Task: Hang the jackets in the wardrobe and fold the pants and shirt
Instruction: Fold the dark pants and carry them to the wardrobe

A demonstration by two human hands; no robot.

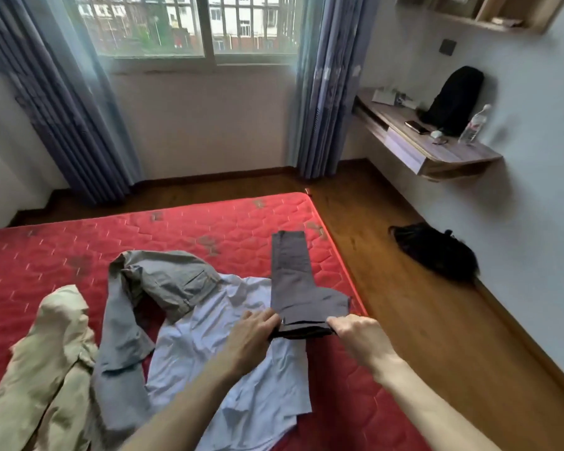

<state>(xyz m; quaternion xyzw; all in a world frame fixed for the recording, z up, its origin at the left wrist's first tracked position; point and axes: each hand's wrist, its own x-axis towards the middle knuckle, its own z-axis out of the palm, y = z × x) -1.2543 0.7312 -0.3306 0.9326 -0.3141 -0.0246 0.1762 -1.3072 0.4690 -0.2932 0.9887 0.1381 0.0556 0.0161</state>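
Note:
Dark grey pants (295, 275) lie lengthwise on the red mattress (79, 249), legs stacked and pointing away from me. My left hand (253, 336) and my right hand (355, 330) each grip one end of the near edge, the waistband, lifted a little. Under the pants and my hands a pale blue shirt (241, 379) is spread out, crumpled. A lighter grey pair of pants (157, 288) lies bunched to the left of the shirt. A beige garment (49, 362) is heaped at the near left.
The mattress ends just right of the dark pants, with wooden floor (437, 336) beyond. A black bag (437, 252) lies on the floor by the wall. A wall-mounted desk (437, 148) carries a backpack, a bottle and a phone. Curtains frame the window behind the bed.

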